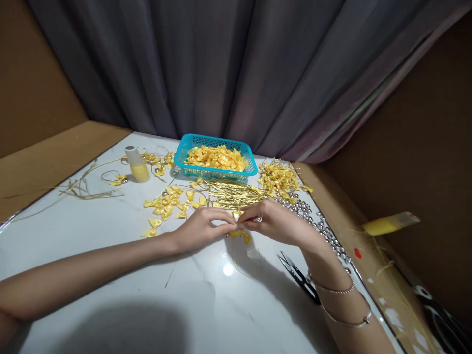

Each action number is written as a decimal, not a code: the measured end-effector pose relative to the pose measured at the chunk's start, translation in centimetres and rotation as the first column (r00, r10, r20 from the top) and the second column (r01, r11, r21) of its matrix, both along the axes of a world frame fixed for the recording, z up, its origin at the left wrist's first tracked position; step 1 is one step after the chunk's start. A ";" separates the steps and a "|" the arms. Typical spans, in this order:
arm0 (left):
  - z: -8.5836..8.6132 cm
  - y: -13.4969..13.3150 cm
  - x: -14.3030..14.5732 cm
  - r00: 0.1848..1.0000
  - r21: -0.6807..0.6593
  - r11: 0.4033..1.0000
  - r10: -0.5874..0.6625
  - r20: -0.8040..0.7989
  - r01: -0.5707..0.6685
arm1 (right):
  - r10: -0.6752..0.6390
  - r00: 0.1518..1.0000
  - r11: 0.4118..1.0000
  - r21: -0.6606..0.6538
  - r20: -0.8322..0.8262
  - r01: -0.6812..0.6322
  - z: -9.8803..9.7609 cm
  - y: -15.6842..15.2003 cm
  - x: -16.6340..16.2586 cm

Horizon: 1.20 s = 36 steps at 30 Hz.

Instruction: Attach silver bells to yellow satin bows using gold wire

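Bow (pixel 237 215) pinched in the closed fingertips of left hand (pixel 197 228) and right hand (pixel 278 221), with black scissors (pixel 301 280) nearby and blue basket (pixel 179 165) beyond.

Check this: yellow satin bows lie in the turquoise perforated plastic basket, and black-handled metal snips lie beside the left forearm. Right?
Not quite: in the head view, the black-handled metal snips lie beside the right forearm, not the left. The yellow satin bows do lie in the turquoise perforated plastic basket.
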<state>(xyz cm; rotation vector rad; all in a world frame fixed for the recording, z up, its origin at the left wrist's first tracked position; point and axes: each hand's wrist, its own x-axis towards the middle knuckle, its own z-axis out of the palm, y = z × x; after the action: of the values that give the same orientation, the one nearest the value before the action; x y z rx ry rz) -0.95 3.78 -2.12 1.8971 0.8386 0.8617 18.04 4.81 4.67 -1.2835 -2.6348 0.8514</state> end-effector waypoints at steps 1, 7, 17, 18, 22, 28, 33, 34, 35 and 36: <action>0.3 -0.1 0.0 1.000 -0.005 1.000 0.016 -0.022 -0.016 | -0.007 1.000 1.000 0.024 -0.003 0.007 0.2 -0.2 -0.1; 1.3 -0.6 0.4 0.996 -0.210 0.973 0.093 -0.002 -0.091 | -0.194 0.973 0.981 0.002 -0.126 0.195 0.3 -1.8 -0.3; 0.7 -0.4 2.1 0.981 -0.187 0.981 -0.079 -0.179 0.045 | -0.429 0.871 0.903 -0.125 -0.238 0.411 -3.2 -4.2 0.6; 0.9 0.1 1.9 0.971 -0.176 0.982 -0.109 -0.213 0.072 | -0.446 0.861 0.893 -0.183 -0.243 0.411 -3.5 -4.1 0.8; 1.3 2.5 0.3 0.934 -0.041 0.998 -0.056 -0.352 0.045 | -0.518 0.802 0.816 -0.452 -0.297 0.360 -4.4 -3.6 1.5; -0.4 3.8 -0.3 0.828 -0.056 0.995 -0.105 -0.551 0.089 | -0.572 0.738 0.720 -0.649 -0.357 0.244 -5.1 -3.1 1.8; -0.9 3.2 -0.2 0.798 -0.134 0.977 -0.211 -0.565 0.164 | -0.584 0.739 0.681 -0.698 -0.336 0.221 -5.5 -3.1 1.7; -0.9 3.1 -0.2 0.793 -0.158 0.972 -0.233 -0.563 0.174 | -0.576 0.748 0.686 -0.693 -0.330 0.222 -5.6 -3.1 1.6; -0.9 2.9 -0.2 0.789 -0.177 0.968 -0.249 -0.562 0.179 | -0.566 0.757 0.694 -0.684 -0.327 0.223 -5.7 -3.2 1.6; -1.0 2.8 -0.2 0.786 -0.191 0.965 -0.257 -0.562 0.180 | -0.556 0.765 0.705 -0.672 -0.326 0.226 -5.8 -3.2 1.5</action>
<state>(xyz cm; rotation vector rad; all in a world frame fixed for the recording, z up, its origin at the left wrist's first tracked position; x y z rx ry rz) -1.18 6.60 -3.10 2.1190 0.9733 0.0546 19.55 1.58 -1.12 -1.4098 -1.6012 1.7318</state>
